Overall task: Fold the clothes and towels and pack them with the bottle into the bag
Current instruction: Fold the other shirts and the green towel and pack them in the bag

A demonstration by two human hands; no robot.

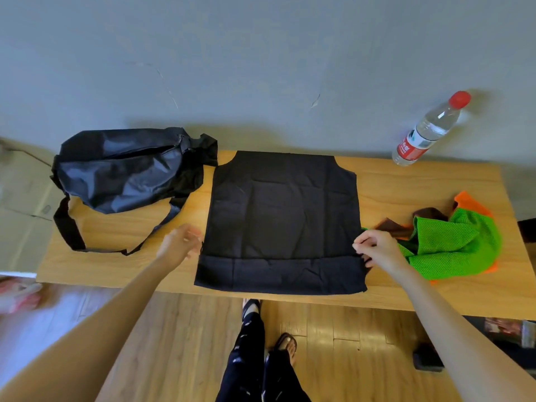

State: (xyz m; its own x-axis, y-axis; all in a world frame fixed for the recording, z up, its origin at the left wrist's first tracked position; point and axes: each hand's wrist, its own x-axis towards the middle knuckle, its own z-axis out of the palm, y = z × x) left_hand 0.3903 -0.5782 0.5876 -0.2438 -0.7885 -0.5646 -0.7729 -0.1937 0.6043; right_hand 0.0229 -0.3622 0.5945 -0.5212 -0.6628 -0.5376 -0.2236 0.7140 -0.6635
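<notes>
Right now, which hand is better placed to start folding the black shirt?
The right hand, probably. Its fingers already pinch the right edge of the black shirt, which lies flat on the table. The left hand hovers beside the left edge and grips nothing.

We see a black shirt (281,221) on a light wood-grain table (406,187); a black bag (124,169) with a black strap (68,227); a clear bottle (429,129) — red cap, red-and-white label; a bright green mesh cloth (455,245) over orange (471,203) and brown (391,226) cloths; dark trousers (249,358) with small white specks; a grey wall (261,53).
</notes>
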